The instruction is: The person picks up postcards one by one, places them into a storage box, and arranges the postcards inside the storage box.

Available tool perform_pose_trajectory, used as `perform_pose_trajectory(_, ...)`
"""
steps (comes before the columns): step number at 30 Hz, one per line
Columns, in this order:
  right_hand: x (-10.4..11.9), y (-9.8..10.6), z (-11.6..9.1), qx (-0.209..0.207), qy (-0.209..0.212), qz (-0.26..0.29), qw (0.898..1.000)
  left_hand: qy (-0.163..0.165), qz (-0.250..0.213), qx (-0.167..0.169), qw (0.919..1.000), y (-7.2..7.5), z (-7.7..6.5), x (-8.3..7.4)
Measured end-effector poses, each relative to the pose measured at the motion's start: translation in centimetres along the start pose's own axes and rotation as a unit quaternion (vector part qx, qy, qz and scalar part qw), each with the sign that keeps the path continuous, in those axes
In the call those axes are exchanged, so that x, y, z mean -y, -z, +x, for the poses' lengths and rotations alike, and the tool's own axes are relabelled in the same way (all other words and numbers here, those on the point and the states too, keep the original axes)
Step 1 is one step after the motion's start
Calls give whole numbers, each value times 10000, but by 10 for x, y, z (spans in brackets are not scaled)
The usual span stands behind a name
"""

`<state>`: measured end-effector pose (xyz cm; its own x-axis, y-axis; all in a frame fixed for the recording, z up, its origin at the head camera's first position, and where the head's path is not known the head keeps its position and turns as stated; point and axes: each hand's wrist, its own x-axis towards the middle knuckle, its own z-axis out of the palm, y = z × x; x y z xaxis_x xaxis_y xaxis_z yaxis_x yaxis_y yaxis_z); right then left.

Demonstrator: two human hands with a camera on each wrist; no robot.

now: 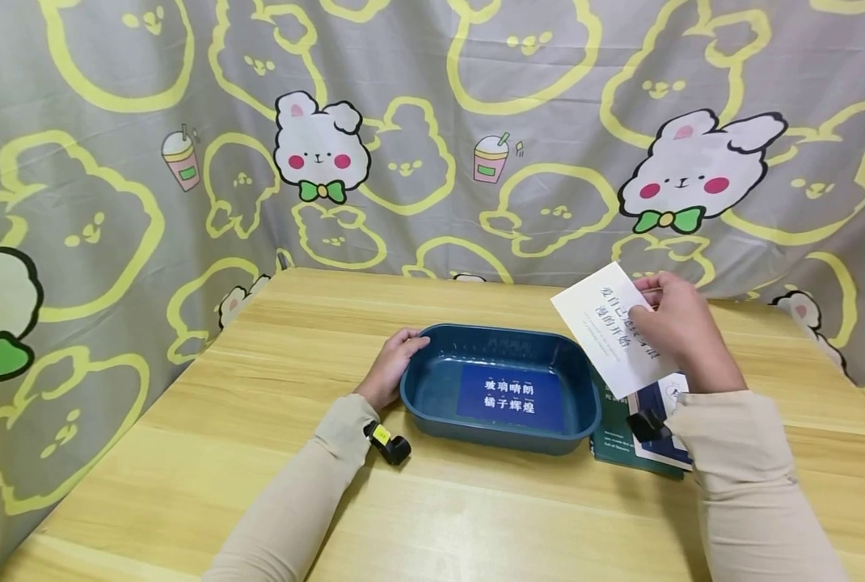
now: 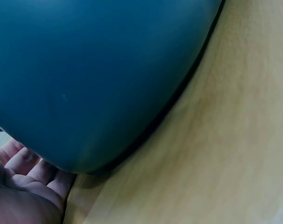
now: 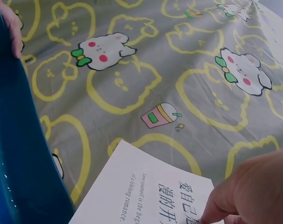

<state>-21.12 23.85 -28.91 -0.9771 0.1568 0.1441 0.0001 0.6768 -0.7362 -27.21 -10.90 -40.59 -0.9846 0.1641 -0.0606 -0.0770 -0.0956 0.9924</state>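
Observation:
A dark teal plastic basin (image 1: pixel 432 416) stands on the table, with a blue card (image 1: pixel 511 400) printed in white characters lying flat on its bottom. My left hand (image 1: pixel 392 364) holds the basin's left end at the rim. In the left wrist view its fingers (image 2: pixel 24 161) are bent against the outer wall. Over the basin's right end, my right hand (image 1: pixel 676 323) pinches a white card (image 1: pixel 603 323) with dark printed characters, tilted and raised above the table. The right wrist view shows this card close up, with the thumb across its printed face.
Right of the basin lie a dark green card (image 1: pixel 639 459) and a navy-and-white card (image 1: pixel 651 404) overlapping it, partly hidden by the right wrist. The wooden table (image 1: pixel 258 388) meets a grey curtain (image 1: pixel 418 65) with cartoon rabbits at its back.

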Motion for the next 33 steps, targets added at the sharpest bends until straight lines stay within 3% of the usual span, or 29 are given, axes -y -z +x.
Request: perform_pose_trajectory(33,20,-38,-1,-72,464,-406,9981,4,96,-41,9999,0,0,0)
